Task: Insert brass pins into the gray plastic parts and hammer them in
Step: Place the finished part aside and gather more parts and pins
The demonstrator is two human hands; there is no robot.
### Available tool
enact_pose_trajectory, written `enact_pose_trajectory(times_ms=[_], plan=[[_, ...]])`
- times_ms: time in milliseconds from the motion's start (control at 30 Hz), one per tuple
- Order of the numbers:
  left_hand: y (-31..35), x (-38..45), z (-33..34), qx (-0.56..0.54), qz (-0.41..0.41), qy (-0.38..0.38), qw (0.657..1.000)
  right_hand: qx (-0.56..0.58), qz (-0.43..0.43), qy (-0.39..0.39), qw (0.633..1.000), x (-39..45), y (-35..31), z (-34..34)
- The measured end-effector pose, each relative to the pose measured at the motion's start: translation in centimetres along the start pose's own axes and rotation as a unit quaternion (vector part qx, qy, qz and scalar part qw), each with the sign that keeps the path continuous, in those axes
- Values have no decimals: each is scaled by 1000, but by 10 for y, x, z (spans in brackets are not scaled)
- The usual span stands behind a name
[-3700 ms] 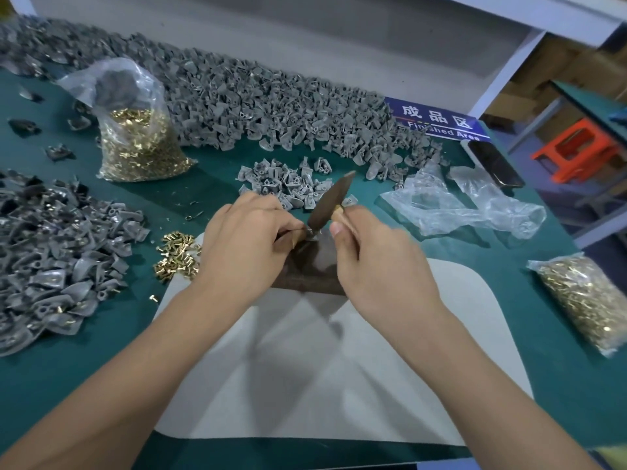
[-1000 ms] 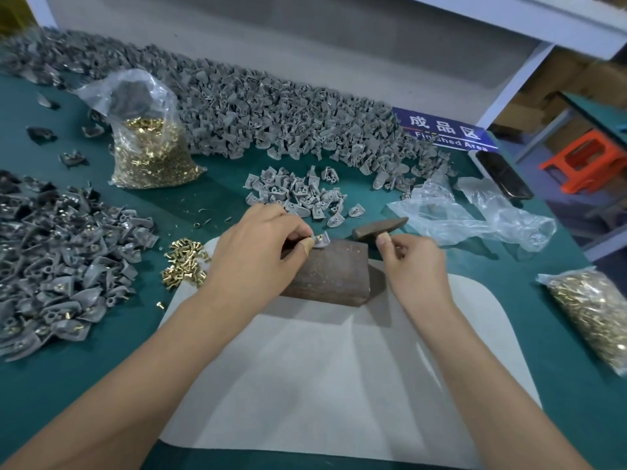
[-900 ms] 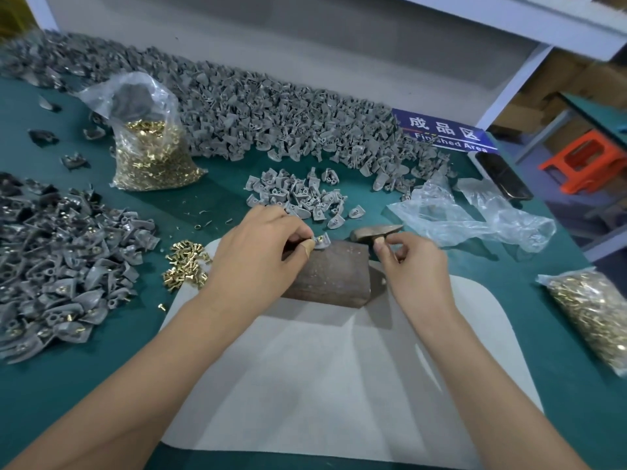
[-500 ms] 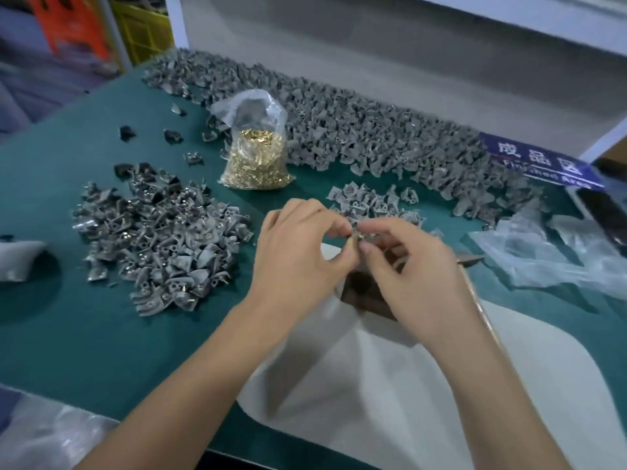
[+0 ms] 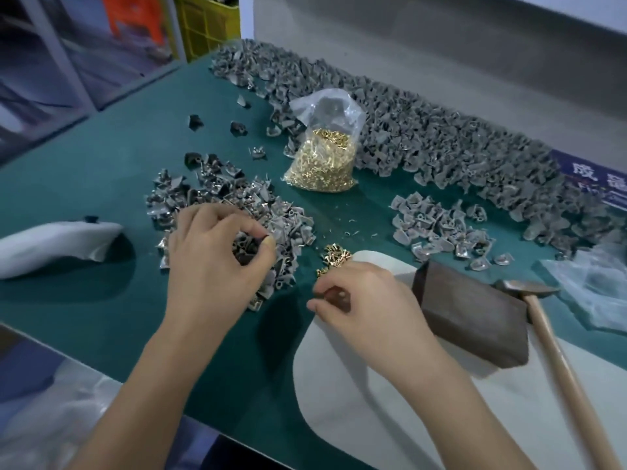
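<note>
My left hand (image 5: 217,266) rests on the near pile of gray plastic parts (image 5: 237,205), and its thumb and fingers curl round one gray part (image 5: 246,247). My right hand (image 5: 369,303) sits at the white mat's left edge, just below a small heap of loose brass pins (image 5: 334,259). Its fingertips pinch what looks like a brass pin (image 5: 341,295). The hammer (image 5: 556,347) lies on the mat, its head against the dark block (image 5: 471,317); neither hand touches it.
A clear bag of brass pins (image 5: 322,161) stands behind the pile. A long heap of gray parts (image 5: 441,137) runs along the back, with a smaller pile (image 5: 441,228) before it. A white curved object (image 5: 51,245) lies left, crumpled plastic bags (image 5: 593,293) right.
My hands have moved apart. The left went to the near pile and took hold of a gray part; the right dropped to the loose pins. The view swung left.
</note>
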State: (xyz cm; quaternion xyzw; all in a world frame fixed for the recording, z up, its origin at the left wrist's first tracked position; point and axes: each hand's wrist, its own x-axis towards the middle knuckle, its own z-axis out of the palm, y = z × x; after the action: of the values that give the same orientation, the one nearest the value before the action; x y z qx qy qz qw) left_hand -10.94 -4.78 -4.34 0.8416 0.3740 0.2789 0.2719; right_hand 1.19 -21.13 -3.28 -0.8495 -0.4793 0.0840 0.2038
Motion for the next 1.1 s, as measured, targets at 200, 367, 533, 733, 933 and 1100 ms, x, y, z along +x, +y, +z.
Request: enact_pose_trajectory(times_ms=[200, 367, 533, 733, 933, 1100], plan=[[-3, -2, 0, 8, 8, -10, 1000, -5, 23, 13, 1000, 1, 0, 9], [0, -3, -5, 6, 13, -23, 1000, -18, 44, 6, 999, 3, 0, 9], [10, 1, -9, -5, 42, -11, 999, -38, 41, 8, 998, 4, -6, 9], [27, 1, -7, -25, 84, -2, 996, -2, 87, 44, 995, -4, 0, -11], [72, 5, 28, -97, 178, -58, 978, 137, 103, 233, 957, -24, 50, -72], [116, 18, 76, -132, 197, -217, 947, 172, 137, 324, 920, -32, 110, -92]])
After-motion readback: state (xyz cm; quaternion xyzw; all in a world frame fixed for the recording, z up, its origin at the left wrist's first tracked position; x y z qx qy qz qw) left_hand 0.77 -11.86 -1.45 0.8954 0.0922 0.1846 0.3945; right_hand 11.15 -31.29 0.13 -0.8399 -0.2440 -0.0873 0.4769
